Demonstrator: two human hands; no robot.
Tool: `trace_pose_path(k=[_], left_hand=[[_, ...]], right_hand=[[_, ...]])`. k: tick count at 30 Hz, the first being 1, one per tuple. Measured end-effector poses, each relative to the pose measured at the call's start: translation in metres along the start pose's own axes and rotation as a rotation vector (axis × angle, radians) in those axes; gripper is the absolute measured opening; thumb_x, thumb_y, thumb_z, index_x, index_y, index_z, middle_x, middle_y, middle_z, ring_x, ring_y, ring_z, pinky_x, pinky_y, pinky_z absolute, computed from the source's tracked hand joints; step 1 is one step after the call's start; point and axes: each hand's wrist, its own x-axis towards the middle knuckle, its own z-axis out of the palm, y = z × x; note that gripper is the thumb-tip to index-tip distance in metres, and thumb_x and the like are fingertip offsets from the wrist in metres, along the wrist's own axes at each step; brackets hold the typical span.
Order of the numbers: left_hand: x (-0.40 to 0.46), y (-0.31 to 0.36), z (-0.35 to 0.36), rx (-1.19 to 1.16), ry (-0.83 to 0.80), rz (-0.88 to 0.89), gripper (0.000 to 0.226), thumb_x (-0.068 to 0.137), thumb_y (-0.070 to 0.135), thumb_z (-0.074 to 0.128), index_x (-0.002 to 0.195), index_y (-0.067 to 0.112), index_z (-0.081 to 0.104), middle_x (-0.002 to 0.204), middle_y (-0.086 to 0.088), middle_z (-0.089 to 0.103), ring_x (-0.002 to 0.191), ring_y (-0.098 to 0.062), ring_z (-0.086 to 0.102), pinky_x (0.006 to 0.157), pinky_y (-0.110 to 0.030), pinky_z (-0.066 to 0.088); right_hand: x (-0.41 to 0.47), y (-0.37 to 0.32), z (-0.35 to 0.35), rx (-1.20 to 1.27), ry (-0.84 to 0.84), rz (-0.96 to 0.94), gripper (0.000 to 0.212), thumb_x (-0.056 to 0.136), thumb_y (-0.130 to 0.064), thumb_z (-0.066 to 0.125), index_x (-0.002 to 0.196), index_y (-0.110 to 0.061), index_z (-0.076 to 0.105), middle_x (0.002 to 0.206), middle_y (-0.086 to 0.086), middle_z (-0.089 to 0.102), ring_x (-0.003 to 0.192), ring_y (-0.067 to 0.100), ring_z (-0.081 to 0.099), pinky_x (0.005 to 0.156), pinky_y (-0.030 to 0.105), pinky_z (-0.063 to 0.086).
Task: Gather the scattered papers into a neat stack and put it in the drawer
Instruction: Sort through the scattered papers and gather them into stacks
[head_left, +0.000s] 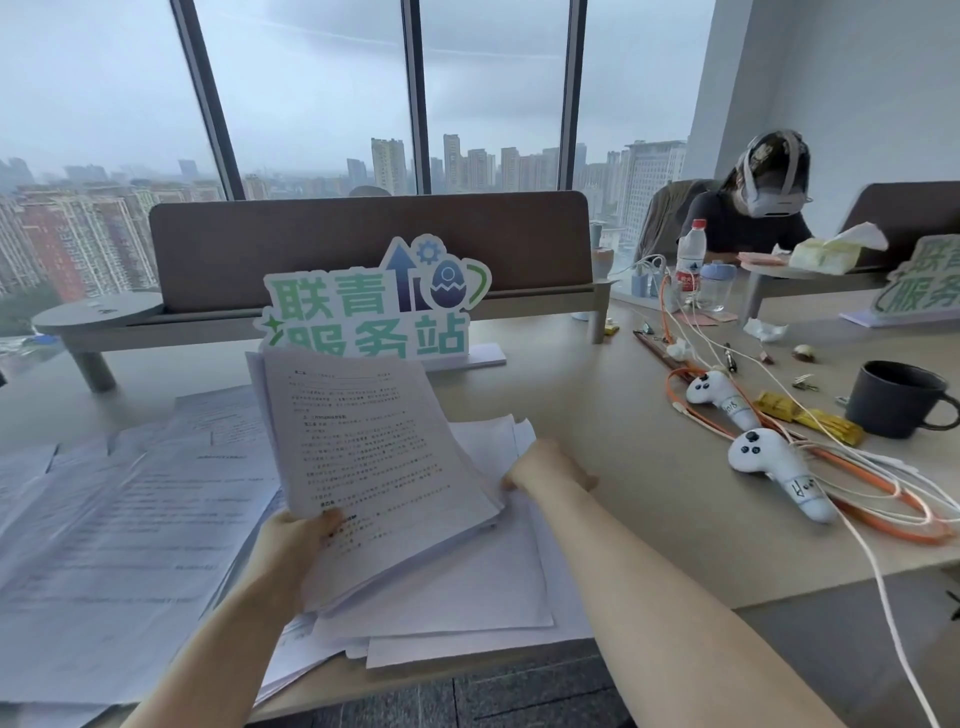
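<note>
Your left hand (298, 540) has its fingers clamped on the bottom corner of the lifted stack (374, 441), tilted up over the desk's near edge, long axis running away from you. Your right hand (545, 465) pinches the stack's right edge. Loose papers (130, 519) still lie left of it, nearer your left hand. No drawer in view.

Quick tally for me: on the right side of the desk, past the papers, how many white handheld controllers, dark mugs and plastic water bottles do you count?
White handheld controllers: 2, one farther back, one nearer
Dark mugs: 1
Plastic water bottles: 1, red cap
Total: 4
</note>
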Motion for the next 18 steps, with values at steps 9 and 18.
trace_pose_path(k=[9,18], left_hand=[[0.007,-0.006,-0.003,0.031,-0.005,-0.021,0.021,0.088,0.013,0.064,0.109,0.008,0.061,0.089,-0.009,0.062,0.079,-0.031,0.057,0.077,-0.042,0.048],[0.007,-0.006,-0.005,-0.006,0.003,0.006,0.017,0.090,0.011,0.063,0.105,0.010,0.057,0.099,-0.014,0.060,0.072,-0.026,0.053,0.075,-0.039,0.043]], right_hand=[[0.001,-0.001,0.004,0.180,-0.039,-0.034,0.024,0.080,-0.013,0.064,0.103,-0.010,0.056,0.098,0.008,0.061,0.103,0.034,0.063,0.083,0.032,0.046],[0.013,0.025,-0.025,0.288,0.310,-0.269,0.008,0.081,-0.006,0.053,0.074,-0.009,0.053,0.082,0.012,0.064,0.077,0.035,0.057,0.061,0.031,0.039]])
